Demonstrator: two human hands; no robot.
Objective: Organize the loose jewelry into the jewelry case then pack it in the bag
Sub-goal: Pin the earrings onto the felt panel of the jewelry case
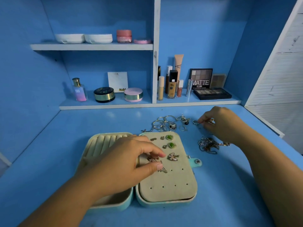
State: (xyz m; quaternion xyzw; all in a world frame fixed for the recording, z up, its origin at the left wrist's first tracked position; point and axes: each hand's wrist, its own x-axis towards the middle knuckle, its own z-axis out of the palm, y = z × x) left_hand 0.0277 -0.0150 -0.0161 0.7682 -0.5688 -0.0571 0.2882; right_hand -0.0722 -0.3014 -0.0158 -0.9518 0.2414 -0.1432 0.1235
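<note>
left hand [129,163] is pinching a butterfly earring [152,159] against the open case's [165,204] holed pad, likely to pin it, while right hand [221,123] is pinching a loose ring [195,122]

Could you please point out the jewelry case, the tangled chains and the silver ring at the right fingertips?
jewelry case [168,193]: head view, bare lower part of its earring pad.
tangled chains [207,145]: head view, middle of the heap.
silver ring [195,122]: head view, its band.
</note>
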